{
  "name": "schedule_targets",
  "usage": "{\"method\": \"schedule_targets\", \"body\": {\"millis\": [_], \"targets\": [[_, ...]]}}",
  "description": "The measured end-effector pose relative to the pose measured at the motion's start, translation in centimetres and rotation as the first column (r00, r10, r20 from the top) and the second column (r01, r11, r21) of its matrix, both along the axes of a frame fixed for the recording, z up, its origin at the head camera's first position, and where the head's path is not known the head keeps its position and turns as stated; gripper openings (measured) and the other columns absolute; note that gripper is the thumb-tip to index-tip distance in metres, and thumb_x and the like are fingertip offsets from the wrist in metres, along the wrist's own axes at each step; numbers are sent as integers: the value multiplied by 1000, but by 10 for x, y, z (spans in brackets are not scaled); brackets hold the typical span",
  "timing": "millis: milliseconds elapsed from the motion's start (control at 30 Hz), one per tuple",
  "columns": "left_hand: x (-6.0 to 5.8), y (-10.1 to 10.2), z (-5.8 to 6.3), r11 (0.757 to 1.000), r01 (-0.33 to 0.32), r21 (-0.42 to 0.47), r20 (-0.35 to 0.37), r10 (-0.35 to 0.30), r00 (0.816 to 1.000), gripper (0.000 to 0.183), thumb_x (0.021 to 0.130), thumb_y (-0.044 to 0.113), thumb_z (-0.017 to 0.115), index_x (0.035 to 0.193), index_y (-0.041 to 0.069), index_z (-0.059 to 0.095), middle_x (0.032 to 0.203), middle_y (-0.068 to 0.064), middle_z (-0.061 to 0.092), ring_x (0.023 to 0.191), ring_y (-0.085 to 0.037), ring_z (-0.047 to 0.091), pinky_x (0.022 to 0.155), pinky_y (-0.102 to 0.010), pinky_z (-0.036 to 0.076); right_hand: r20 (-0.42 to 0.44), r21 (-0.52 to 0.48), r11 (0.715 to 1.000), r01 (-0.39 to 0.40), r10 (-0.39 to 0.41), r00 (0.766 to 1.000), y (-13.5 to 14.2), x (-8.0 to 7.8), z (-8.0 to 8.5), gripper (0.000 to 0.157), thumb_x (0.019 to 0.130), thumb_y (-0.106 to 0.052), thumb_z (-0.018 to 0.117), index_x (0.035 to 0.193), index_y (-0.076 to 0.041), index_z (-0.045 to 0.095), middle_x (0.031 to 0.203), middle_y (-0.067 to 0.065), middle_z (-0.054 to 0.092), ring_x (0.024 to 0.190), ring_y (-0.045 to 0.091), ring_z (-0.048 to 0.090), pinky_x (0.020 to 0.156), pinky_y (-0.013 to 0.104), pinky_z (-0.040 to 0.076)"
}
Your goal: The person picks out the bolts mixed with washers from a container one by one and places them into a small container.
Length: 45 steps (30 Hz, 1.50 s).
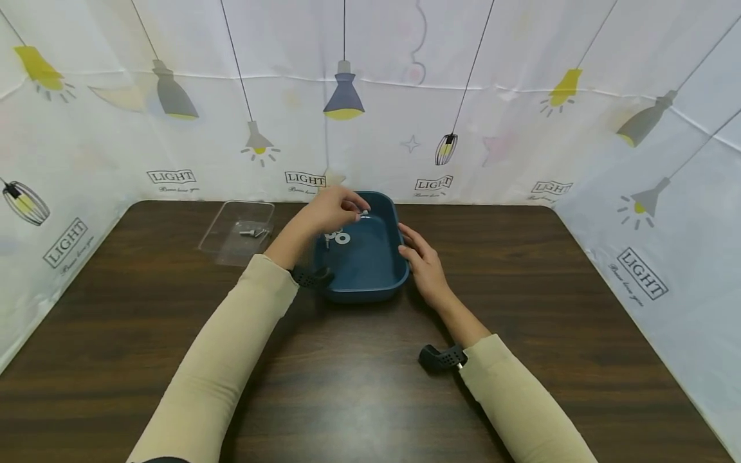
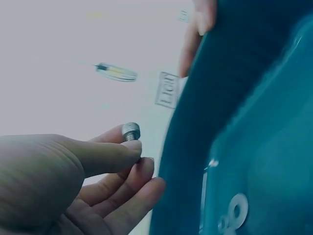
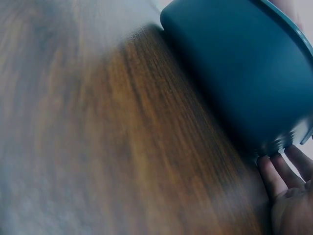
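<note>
The metal screw [image 2: 130,131] was held aloft at the far part of the blue tub [image 1: 365,276], above the tub's floor as the head view had it. The left hand [image 1: 332,209] had its grip pinching the screw between thumb and forefinger just under the round head, the other fingers bent loosely below. The right hand [image 1: 425,267] lay along the tub's right side; its grip was relaxed and fairly straight, fingertips touching the outer wall rather than closing around anything.

Inside the tub, toward its left wall, lay pale washers [image 1: 343,238] and a small bolt-like piece [image 1: 327,241]. Left of the tub, on the dark counter [image 1: 359,386], sat a clear tray [image 1: 231,255] with a few metal fasteners [image 1: 251,232] in it.

The screw looked light, stiff and hardly fragile, but its smooth, rounded head would probably slip or roll under dry fingertips; the threaded shank just below the head seemed the surer place to pinch. The tub looked like rigid, fairly light plastic with a glossy finish, likely to slide if nudged, so it was best steadied at the rim or outer wall.
</note>
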<state>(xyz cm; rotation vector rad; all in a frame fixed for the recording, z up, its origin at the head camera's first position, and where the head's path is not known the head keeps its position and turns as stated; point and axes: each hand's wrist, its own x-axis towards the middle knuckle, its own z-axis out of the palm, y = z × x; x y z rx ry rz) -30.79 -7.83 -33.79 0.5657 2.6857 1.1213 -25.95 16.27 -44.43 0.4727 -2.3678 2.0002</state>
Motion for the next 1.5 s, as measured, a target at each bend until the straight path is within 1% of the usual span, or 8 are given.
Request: {"method": "schedule_targets", "body": {"millis": [133, 300, 400, 667, 867, 1067, 1333, 1500], "targets": [[11, -20, 5, 1000, -9, 26, -19, 9, 1000, 29, 100, 9, 59, 127, 8, 70, 130, -14, 68, 118, -29, 66, 96, -46, 54, 2, 21, 1000, 3, -3, 1000, 0, 1, -2, 48, 107, -19, 47, 155, -19, 43, 154, 17, 48, 127, 36, 56, 89, 30, 54], [24, -48, 9, 998, -54, 29, -51, 55, 997, 27, 100, 8, 60, 124, 7, 71, 121, -16, 69, 109, -28, 65, 90, -41, 55, 3, 30, 1000, -4, 4, 1000, -1, 2, -2, 48, 108, -21, 45, 155, -21, 42, 155, 16, 47, 132, 37, 54, 96, 47, 53], [33, -68, 12, 996, -85, 34, -75, 87, 993, 27, 99, 8, 60, 124, 6, 71, 116, -17, 68, 104, -28, 63, 86, -39, 52, -6, 29, 1000, -11, 12, 1000, 0, 2, -2, 48, 108, -21, 45, 156, -21, 42, 155, 17, 47, 132, 39, 54, 97, 51, 52], [53, -111, 13, 985, -164, 46, -2, 164, 986, 28, 101, 16, 61, 128, 11, 70, 120, -13, 67, 104, -24, 61, 82, -32, 49, -9, 39, 999, 0, 0, 1000, 5, 1, 0, 47, 108, -21, 46, 155, -22, 43, 154, 14, 48, 132, 36, 55, 93, 38, 55], [54, -126, 14, 986, -164, 7, -45, 164, 985, 30, 102, 15, 59, 130, 8, 68, 123, -18, 67, 108, -27, 63, 85, -33, 52, -10, 41, 999, -4, 4, 1000, 7, 1, -1, 48, 108, -21, 46, 155, -20, 42, 154, 15, 48, 131, 37, 55, 94, 41, 56], [50, -141, 15, 976, -214, -51, -64, 211, 975, 31, 102, 12, 58, 131, 6, 67, 123, -20, 68, 114, -31, 63, 91, -40, 52, -19, 46, 999, 9, -8, 1000, 7, -1, 0, 48, 107, -21, 46, 155, -22, 43, 153, 14, 49, 131, 36, 55, 93, 40, 55], [44, -167, 0, 947, -291, -135, -37, 289, 957, 31, 102, 14, 58, 130, 3, 66, 121, -23, 65, 110, -36, 60, 85, -45, 47, -10, 51, 999, -4, 4, 1000, 2, 0, -1, 49, 107, -22, 46, 156, -21, 41, 156, 15, 46, 137, 37, 51, 102, 59, 49], [39, -173, -5, 939, -308, -151, -47, 305, 951, 29, 102, 12, 56, 128, 1, 66, 119, -24, 65, 105, -35, 59, 82, -44, 47, -9, 47, 999, 10, -9, 1000, 2, 0, -1, 48, 107, -21, 46, 155, -22, 42, 154, 15, 48, 134, 36, 52, 97, 47, 54]]}}
